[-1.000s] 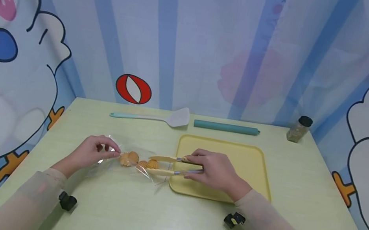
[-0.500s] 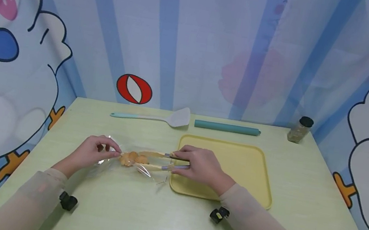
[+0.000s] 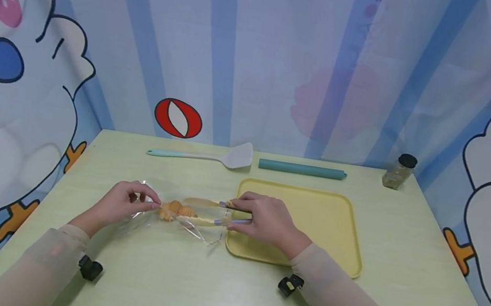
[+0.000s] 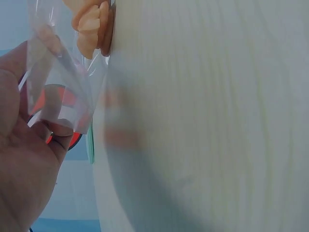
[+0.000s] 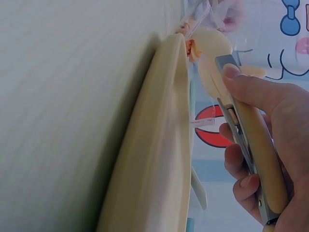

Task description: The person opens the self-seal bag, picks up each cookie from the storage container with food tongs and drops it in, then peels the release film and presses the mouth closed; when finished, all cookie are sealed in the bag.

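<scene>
My left hand (image 3: 126, 202) pinches the closed end of a clear plastic bag (image 4: 79, 89) with thumb and fingers. Inside the bag, several golden-brown cookies (image 3: 174, 210) with ridged edges lie bunched near my left fingertips. My right hand (image 3: 270, 223) grips food tongs (image 5: 263, 159) with metal arms, wood-coloured handles and cream tips. The tong ends reach through the bag's mouth from the right, one on either side of the cookies at the right of the bunch. Whether the tips touch those cookies I cannot tell.
A yellow tray (image 3: 318, 206) lies beneath and beyond my right hand. Along the table's back edge are a spatula (image 3: 237, 156) with a pale blade, a teal rod (image 3: 302, 169) and a black-capped jar (image 3: 397, 173). A printed curtain (image 3: 267, 71) hangs behind the table.
The right hand has moved the tongs left, deeper into the bag, and the cookies between the tips came up against the others. Lately the tips have spread slightly. The left hand has stayed put.
</scene>
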`<state>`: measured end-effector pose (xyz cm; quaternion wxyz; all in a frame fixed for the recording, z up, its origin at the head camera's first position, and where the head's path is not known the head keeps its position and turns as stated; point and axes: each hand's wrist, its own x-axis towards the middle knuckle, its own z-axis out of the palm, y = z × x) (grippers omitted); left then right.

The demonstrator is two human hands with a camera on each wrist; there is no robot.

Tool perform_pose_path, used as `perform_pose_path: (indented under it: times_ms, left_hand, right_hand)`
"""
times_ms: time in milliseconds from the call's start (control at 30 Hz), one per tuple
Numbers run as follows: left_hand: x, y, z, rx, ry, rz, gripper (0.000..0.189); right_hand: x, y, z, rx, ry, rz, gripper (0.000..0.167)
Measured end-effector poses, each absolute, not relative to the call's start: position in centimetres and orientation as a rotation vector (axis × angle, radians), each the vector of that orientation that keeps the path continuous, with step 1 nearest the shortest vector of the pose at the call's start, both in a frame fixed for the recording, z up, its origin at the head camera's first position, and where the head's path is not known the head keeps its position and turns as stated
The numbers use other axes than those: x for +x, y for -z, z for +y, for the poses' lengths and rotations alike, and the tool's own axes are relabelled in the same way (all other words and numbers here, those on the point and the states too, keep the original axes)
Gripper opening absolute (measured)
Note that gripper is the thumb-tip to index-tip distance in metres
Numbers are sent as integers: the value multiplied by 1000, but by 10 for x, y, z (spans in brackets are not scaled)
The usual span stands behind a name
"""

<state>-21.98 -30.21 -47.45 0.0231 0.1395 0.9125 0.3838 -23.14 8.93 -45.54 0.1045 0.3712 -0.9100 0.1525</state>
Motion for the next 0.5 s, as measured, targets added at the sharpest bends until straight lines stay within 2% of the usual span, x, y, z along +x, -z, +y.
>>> perform_pose_path:
  times_ms: [500]
  left_hand:
    - [-218, 473, -300, 411, -1181, 2830, 8]
  right_hand:
    - [-212, 456, 137, 956, -525, -2710, 56]
